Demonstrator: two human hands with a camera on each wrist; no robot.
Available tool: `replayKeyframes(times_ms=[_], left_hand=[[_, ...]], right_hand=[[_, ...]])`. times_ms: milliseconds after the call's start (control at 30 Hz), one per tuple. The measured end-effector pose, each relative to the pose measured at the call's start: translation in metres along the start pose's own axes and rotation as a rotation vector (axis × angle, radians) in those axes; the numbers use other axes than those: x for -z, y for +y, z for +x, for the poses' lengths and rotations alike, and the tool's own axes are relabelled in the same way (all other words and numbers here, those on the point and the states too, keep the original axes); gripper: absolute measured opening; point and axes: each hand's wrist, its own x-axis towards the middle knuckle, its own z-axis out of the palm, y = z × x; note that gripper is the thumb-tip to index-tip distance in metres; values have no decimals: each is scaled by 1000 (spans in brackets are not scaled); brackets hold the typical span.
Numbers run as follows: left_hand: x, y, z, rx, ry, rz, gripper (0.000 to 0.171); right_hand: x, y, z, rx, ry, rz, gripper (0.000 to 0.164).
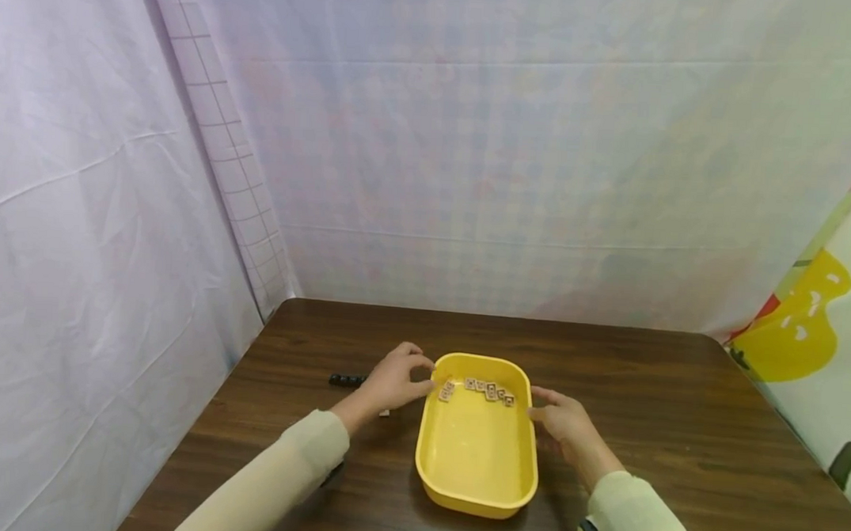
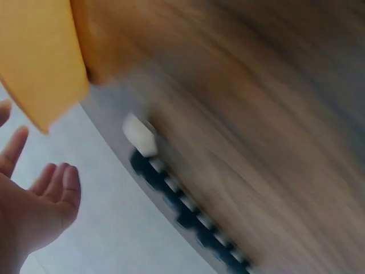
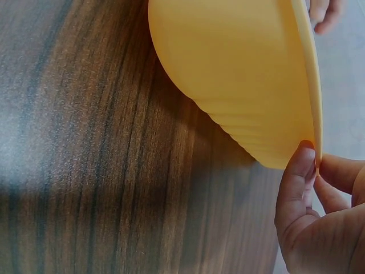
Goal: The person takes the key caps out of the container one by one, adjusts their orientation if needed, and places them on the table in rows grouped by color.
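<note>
A yellow plastic basin [image 1: 473, 507] is in the middle of the head view, several small square tiles [image 1: 491, 391] lying at its far end. My right hand [image 1: 568, 424] pinches the basin's rim at the far right; the right wrist view shows the thumb and fingers [image 3: 295, 182] on either side of the wall. By the far left rim, my left hand [image 1: 394, 379] holds nothing, its fingers loosely bent. In the left wrist view that hand [image 2: 40, 211] stands apart from the basin's wall [image 2: 40, 57].
A black bumpy strip [image 1: 345, 380] lies on the brown wooden table [image 1: 641, 386], partly hidden behind the left hand. Near it sits a small pale block [image 2: 140, 135]. Pale curtains [image 1: 507, 182] hang behind the table and along its left side.
</note>
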Motion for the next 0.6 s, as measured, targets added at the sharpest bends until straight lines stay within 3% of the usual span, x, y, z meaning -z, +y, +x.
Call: replayKeyframes(times_ms=[267,400,600], left_hand=[[-20,21,27,35,-75,172,30],[-26,28,37,90,-121,279,31],[-30,36,48,144,-206,450,15]], right_hand=[[0,-1,-1,-4,-1,-17,51],[0,-2,-1,-5,0,-36,52],[0,-1,-1,2,2,-30,51]])
